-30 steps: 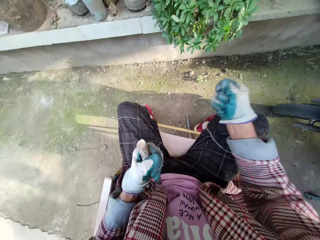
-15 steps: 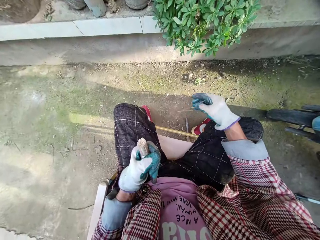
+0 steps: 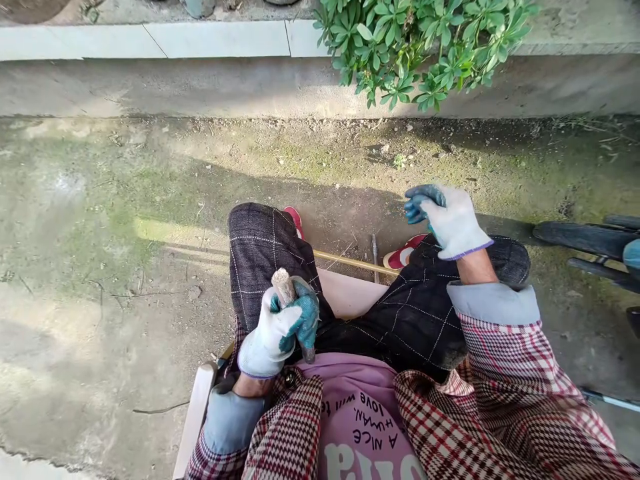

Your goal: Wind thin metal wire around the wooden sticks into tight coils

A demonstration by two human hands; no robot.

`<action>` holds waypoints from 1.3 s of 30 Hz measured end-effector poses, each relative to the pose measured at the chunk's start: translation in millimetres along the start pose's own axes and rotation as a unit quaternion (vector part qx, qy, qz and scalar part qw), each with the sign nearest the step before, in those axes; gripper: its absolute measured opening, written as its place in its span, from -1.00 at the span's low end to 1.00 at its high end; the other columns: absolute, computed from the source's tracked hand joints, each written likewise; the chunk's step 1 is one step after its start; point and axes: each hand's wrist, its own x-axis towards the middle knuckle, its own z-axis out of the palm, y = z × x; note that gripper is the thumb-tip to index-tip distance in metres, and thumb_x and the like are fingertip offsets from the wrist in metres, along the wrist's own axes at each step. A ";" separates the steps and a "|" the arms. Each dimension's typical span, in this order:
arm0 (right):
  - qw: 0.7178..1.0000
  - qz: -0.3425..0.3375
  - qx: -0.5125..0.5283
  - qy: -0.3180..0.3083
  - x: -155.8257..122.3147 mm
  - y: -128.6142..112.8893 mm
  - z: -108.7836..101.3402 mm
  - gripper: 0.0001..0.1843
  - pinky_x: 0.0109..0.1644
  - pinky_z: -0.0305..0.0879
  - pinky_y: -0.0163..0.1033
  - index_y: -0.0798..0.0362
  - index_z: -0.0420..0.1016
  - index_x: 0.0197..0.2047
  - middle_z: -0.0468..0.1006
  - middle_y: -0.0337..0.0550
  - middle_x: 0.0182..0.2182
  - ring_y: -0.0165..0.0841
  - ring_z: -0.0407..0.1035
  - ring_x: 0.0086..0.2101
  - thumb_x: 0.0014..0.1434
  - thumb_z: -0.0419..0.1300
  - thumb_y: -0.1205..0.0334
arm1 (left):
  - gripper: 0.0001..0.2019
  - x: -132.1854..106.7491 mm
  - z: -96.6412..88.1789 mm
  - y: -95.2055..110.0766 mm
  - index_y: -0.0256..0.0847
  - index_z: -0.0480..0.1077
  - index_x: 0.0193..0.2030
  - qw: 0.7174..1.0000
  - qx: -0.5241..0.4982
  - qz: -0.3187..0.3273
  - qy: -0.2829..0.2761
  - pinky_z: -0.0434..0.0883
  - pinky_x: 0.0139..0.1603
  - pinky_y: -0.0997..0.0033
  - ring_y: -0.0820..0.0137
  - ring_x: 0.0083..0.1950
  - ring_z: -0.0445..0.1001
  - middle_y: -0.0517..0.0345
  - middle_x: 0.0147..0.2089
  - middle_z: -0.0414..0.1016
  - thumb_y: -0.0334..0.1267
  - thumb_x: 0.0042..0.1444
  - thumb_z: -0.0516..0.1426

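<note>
My left hand [image 3: 290, 323], in a white glove with a teal coated palm, is wrapped round a short wooden stick [image 3: 284, 285] above my lap. The stick's pale, rough end points up out of the fist, and a darker end pokes out below it. The fingers cover its middle. My right hand [image 3: 447, 217], gloved the same way, hangs in the air over the ground beyond my knee. Its fingers are bent loosely and slightly apart, and I see nothing in them.
Between my red shoes lies a thin grey rod [image 3: 375, 257] beside a yellowish bar [image 3: 345, 259]. A pale seat [image 3: 345, 293] shows between my legs. Ahead runs a low wall [image 3: 210, 87] with an overhanging green shrub [image 3: 400, 53]. A dark wheel [image 3: 580, 240] stands at the right.
My right hand has shifted a little to the right, and its fingers have loosened and spread slightly. My left hand keeps its hold on the wooden stick, nearly still. The view has tipped slightly.
</note>
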 end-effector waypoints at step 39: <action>0.986 -0.012 0.114 -0.121 -130.8 -58.7 48.8 -0.83 -0.52 0.28 -0.28 -0.08 0.78 -0.24 0.63 -0.19 -0.44 -0.36 0.40 -0.50 0.22 0.40 0.05 | -0.82 7.5 14.3 3.9 -0.20 0.61 -0.23 0.984 0.069 0.128 0.102 0.52 0.23 0.15 0.12 0.17 0.58 -0.03 0.07 0.63 -0.17 0.11 0.40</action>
